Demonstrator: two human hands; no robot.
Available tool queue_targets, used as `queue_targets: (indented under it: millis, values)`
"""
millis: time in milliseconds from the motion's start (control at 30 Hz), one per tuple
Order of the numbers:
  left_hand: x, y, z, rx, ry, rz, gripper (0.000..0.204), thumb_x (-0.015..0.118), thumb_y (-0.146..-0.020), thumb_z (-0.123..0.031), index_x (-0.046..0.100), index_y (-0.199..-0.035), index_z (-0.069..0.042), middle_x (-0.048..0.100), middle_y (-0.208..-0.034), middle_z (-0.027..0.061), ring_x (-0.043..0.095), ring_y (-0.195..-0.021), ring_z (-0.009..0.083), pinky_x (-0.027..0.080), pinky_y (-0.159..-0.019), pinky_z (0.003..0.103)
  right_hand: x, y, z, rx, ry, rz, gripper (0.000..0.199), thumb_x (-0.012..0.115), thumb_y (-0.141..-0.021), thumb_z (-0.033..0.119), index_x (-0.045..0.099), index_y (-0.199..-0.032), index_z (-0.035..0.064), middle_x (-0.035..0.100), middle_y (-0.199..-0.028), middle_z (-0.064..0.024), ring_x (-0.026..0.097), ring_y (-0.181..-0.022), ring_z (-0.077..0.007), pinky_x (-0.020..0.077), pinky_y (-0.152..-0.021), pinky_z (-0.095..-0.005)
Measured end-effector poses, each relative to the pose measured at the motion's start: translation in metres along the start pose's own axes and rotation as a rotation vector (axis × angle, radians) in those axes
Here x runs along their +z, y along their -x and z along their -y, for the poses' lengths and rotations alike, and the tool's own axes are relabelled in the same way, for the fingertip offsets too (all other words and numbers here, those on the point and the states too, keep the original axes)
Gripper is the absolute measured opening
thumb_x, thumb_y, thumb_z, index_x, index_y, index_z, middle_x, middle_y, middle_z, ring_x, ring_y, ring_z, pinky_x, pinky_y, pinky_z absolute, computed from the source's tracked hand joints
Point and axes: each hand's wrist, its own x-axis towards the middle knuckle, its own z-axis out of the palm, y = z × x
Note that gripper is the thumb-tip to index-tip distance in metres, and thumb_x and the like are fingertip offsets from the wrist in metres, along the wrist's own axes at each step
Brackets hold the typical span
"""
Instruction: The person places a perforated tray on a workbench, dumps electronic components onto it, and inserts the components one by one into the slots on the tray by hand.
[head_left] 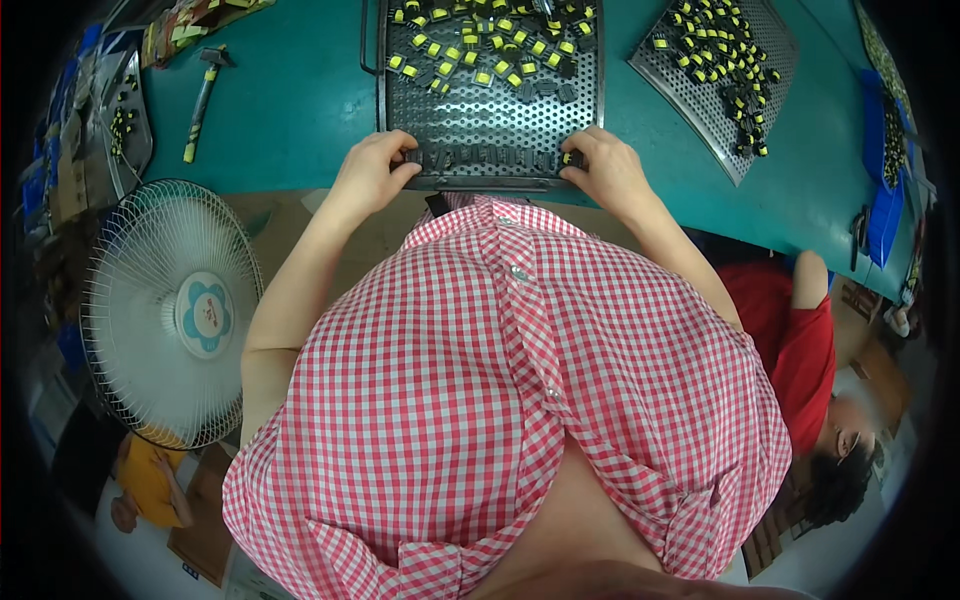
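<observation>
In front of me is a perforated metal tray (480,120) with a raised rim. Along its near edge runs a row of small black parts (488,157), side by side. At the left end of this row, my left hand (378,172) has thumb and fingers closed on a small black part (413,157). Opposite, at the right end, my right hand (608,172) pinches a small black part with a yellow band (572,159). Many loose black-and-yellow parts (484,76) lie scattered over the far half of the tray.
A second perforated tray (735,160) with similar parts sits at right on the green table (290,110). A hammer (203,100) lies at left. A fan (170,310) stands left of me. Blue bins (885,220) line the far right. One person in red (805,370) is nearby.
</observation>
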Motion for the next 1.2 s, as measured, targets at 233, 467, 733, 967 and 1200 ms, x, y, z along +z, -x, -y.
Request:
queue_targets:
  millis: [233, 467, 733, 967, 1200]
  values:
    - [0.009, -0.002, -0.003, -0.086, 0.086, 0.048, 0.031, 0.071, -0.068, -0.007, 0.056, -0.095, -0.001, 0.057, -0.082, 0.0100, 0.058, -0.073, 0.0237, 0.048, -0.065, 0.035, 0.004, -0.002, 0.001, -0.048, -0.048, 0.034, 0.028, 0.073, -0.065, 0.010, 0.062, -0.090, 0.0036, 0.061, -0.088, -0.0128, 0.059, -0.084, -0.0305, 0.0488, -0.073, -0.0383]
    - [0.012, -0.007, -0.009, 0.090, 0.004, 0.022, 0.040, 0.072, -0.069, -0.008, 0.059, -0.106, -0.007, 0.057, -0.090, 0.0072, 0.058, -0.081, 0.0216, 0.049, -0.068, 0.030, -0.001, -0.007, 0.007, -0.089, -0.070, 0.040, 0.032, 0.071, -0.069, 0.013, 0.062, -0.098, 0.0067, 0.062, -0.093, -0.0123, 0.059, -0.089, -0.0301, 0.0487, -0.077, -0.0384]
    - [0.017, -0.014, -0.005, 0.123, 0.004, 0.078, 0.029, 0.071, -0.070, -0.007, 0.062, -0.097, -0.005, 0.058, -0.092, 0.0077, 0.058, -0.082, 0.0233, 0.049, -0.068, 0.031, 0.005, -0.036, 0.015, -0.184, -0.074, 0.139, 0.034, 0.065, -0.075, 0.010, 0.063, -0.109, 0.0123, 0.062, -0.101, -0.0115, 0.057, -0.097, -0.0280, 0.0459, -0.085, -0.0384]
    - [0.017, -0.017, -0.004, 0.100, 0.036, 0.045, 0.030, 0.071, -0.069, -0.006, 0.061, -0.098, -0.004, 0.059, -0.093, 0.0080, 0.058, -0.077, 0.0216, 0.048, -0.064, 0.029, 0.003, -0.053, 0.026, -0.220, -0.117, 0.359, 0.036, 0.063, -0.076, 0.007, 0.062, -0.111, 0.0124, 0.061, -0.108, -0.0117, 0.057, -0.099, -0.0283, 0.0461, -0.087, -0.0376]
    - [0.009, -0.026, -0.001, 0.106, 0.117, 0.101, 0.030, 0.069, -0.074, -0.006, 0.062, -0.103, -0.005, 0.058, -0.101, 0.0081, 0.059, -0.090, 0.0206, 0.051, -0.073, 0.028, -0.007, -0.058, 0.024, -0.224, -0.106, 0.376, 0.041, 0.057, -0.074, 0.005, 0.061, -0.114, 0.0158, 0.063, -0.106, -0.0142, 0.060, -0.095, -0.0297, 0.0466, -0.085, -0.0393]
